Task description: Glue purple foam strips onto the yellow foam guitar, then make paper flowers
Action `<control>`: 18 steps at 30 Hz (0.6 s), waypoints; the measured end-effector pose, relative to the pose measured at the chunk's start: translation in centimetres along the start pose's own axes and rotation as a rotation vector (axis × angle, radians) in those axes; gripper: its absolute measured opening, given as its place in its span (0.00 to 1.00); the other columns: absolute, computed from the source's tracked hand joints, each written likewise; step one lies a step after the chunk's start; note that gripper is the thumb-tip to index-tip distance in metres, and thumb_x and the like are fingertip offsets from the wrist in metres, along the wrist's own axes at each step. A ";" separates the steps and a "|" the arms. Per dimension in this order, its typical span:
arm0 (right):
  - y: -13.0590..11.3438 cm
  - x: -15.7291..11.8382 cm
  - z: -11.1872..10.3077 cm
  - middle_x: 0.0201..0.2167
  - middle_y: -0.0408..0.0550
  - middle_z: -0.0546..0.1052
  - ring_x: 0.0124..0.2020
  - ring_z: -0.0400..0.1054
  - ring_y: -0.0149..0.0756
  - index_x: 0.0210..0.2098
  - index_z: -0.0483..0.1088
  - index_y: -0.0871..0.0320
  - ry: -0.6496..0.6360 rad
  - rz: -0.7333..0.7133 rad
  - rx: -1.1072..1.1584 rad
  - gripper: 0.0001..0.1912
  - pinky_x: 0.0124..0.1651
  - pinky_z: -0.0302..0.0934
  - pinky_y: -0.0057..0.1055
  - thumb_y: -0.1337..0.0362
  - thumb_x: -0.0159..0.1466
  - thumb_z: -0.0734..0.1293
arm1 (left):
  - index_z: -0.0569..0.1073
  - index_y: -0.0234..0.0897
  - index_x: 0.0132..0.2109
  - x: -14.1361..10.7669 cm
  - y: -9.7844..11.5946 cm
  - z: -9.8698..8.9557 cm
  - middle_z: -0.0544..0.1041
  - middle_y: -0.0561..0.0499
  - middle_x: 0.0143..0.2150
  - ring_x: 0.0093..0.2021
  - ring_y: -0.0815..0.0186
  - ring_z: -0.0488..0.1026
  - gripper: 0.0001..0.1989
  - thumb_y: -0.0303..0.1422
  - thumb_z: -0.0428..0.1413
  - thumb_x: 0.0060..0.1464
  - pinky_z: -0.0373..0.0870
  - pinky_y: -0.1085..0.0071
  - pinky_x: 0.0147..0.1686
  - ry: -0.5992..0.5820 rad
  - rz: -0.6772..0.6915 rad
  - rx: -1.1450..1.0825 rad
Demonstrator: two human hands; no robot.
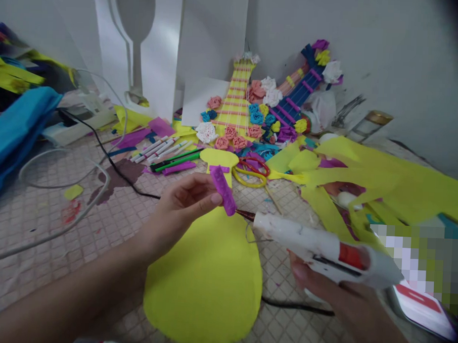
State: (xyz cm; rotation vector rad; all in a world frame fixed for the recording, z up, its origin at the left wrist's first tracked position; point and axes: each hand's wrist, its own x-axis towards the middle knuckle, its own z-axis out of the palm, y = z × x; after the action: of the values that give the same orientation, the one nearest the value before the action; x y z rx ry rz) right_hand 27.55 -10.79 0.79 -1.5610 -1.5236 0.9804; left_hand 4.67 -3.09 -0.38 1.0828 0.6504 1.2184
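My left hand pinches a purple paper strip between thumb and fingers, holding it tilted above a yellow guitar-shaped cutout. Wrapped round the handle of a white hot glue gun is my right hand. The gun's dark nozzle points left, at the lower end of the strip; whether it touches cannot be made out. Another small purple strip lies across the neck of the cutout. Scissors with red and yellow handles rest just right of that neck.
Behind stand decorated paper guitars, one yellow and one blue. Several markers and a green cutter lie left of the neck. Yellow crepe paper covers the right side, near a phone. Cables cross the left.
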 end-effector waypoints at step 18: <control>0.7 1.4 -1.2 0.14 0.43 0.66 0.17 0.60 0.30 0.14 0.64 0.57 -0.056 -0.003 -0.054 0.19 0.17 0.56 0.24 0.53 0.56 0.65 | 0.74 0.39 0.36 0.3 0.7 -0.2 0.76 0.53 0.33 0.32 0.70 0.72 0.06 0.29 0.59 0.48 0.69 0.73 0.35 0.029 0.065 0.118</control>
State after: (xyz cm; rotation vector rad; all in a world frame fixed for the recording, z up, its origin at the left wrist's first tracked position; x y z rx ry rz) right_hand 28.93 -9.39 0.62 -1.5801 -1.6028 0.9965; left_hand 4.32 -2.78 0.26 1.1944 0.7212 1.2660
